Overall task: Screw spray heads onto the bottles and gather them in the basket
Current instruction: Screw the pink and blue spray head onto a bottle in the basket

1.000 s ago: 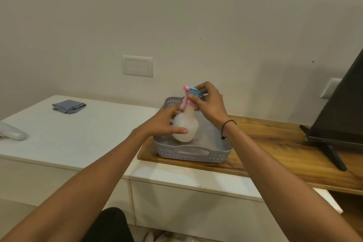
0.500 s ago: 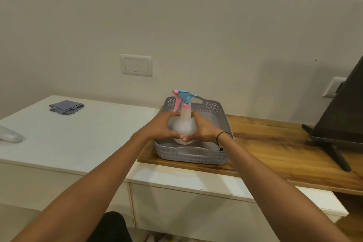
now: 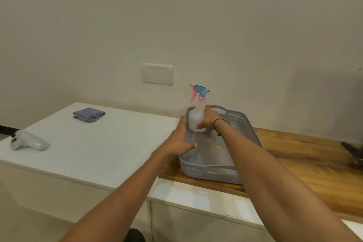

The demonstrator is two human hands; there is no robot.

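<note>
Hands: right (image 3: 208, 122) grips bottle (image 3: 195, 119) inside basket (image 3: 246, 124), left (image 3: 179, 141) holds rim.

A single wide-angle camera worn on the person's head looked forward and slightly down, both forearms reaching away from the lens. It faced a plain beige wall (image 3: 196, 15) across a white cabinet top (image 3: 98, 153), with the grey perforated plastic basket (image 3: 245, 124) near mid-frame at arm's reach. No second view existed.
</note>
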